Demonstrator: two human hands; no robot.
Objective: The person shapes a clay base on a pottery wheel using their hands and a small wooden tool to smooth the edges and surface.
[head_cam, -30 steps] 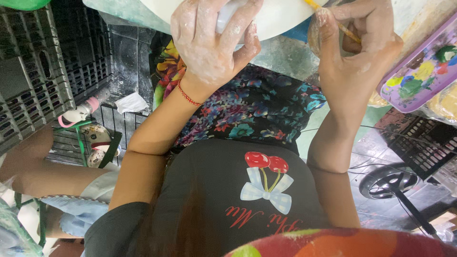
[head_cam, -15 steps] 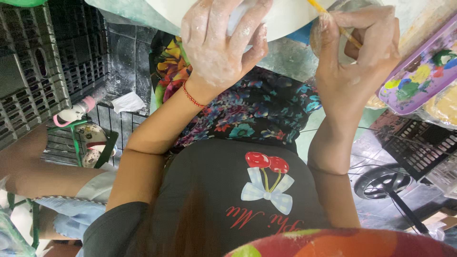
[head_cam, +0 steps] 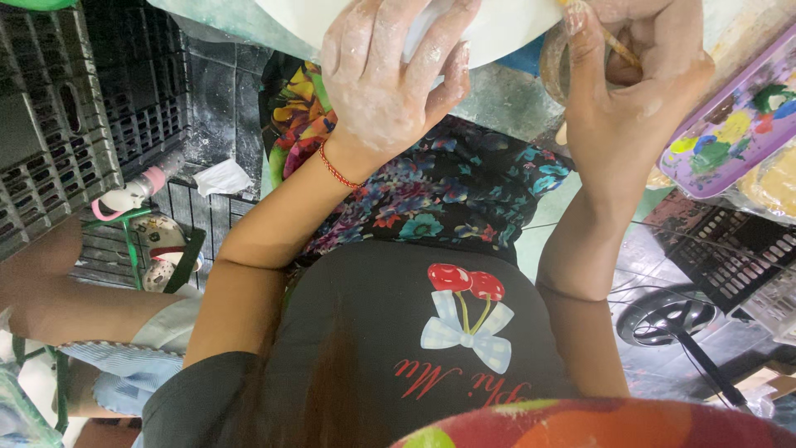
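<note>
While my left hand (head_cam: 390, 91) grips the white plaster piece (head_cam: 506, 25) from below, my right hand (head_cam: 638, 75) pinches a thin brush (head_cam: 618, 46) angled toward it.

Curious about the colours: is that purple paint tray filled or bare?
Filled: the purple paint tray holds green, yellow, red and blue blobs.

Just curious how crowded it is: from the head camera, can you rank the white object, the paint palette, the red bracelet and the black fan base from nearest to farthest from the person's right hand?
1. White object: top edge, right beside the right hand.
2. Paint palette: just to its right.
3. Red bracelet: on the left wrist, across to the left.
4. Black fan base: on the floor, lower right.

Palette and bracelet are fairly close to call.
</note>
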